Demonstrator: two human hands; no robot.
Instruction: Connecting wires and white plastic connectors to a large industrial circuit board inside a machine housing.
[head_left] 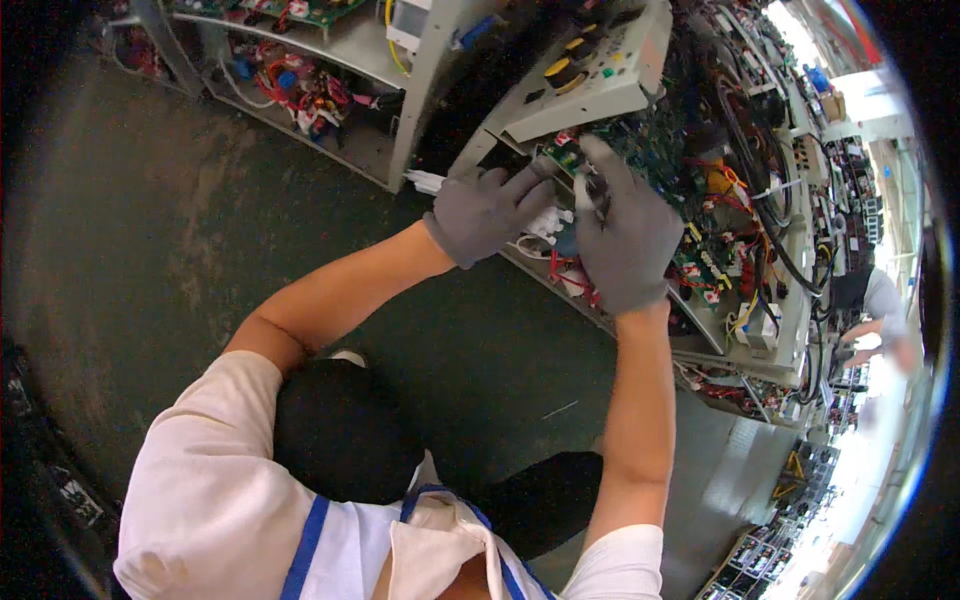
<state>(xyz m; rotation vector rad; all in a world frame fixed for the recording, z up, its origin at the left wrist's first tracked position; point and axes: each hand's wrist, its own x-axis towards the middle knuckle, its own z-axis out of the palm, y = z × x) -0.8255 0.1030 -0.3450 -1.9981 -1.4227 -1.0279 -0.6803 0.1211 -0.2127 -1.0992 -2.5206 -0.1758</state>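
Observation:
My left hand (490, 214), in a grey glove, is curled at the near corner of an open metal chassis. White strips (425, 181) stick out on its left side, and a cluster of white pieces (548, 224) shows on its right; they look like one bundle in that hand. My right hand (630, 240), gloved too, bends its thumb and fingers together beside a small green circuit board (564, 153). What lies between those fingertips is hidden. Both hands work close together, under the edge of a pale metal panel (590, 95).
Circuit boards and red and yellow wires (730, 185) fill the chassis on the right, with black cables (775, 220) along it. Another open metal rack (400, 130) with tangled wiring stands at upper left. A person (875, 310) is at far right. Dark green floor (150, 230) lies at left.

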